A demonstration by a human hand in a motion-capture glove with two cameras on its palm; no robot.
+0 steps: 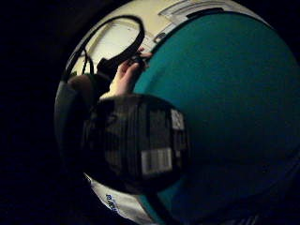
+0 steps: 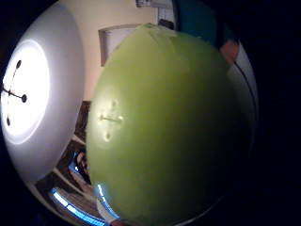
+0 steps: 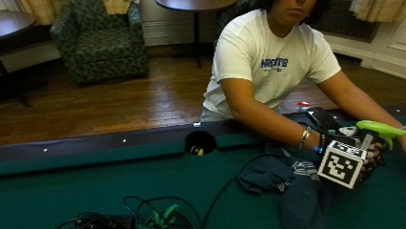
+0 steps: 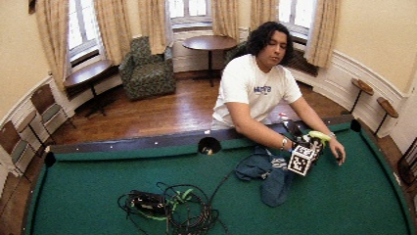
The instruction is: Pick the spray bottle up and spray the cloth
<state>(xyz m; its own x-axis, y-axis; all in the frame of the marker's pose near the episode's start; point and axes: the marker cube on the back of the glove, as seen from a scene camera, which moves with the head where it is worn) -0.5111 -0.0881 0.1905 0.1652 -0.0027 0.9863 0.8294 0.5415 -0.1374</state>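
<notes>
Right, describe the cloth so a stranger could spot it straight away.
Start at the green pool table and find the side pocket on the rail nearest the seated person. Just along the felt from it, below the gloved right hand, lies the cloth: a crumpled dark blue heap, unlike the black cables tangled further off.

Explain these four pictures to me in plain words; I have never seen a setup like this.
There is no machine here. A person in a white T-shirt works at a green felt pool table. Their black-gloved right hand carries two small cameras on its palm, which give the two round pictures. The other two come from cameras outside the table, one wider. The hand grips a spray bottle with a lime-green trigger head; its green fills the thumb-side view, so it sits close to that palm. A crumpled dark blue cloth lies on the felt beside the hand, and a tangle of black cables lies further off.
</notes>
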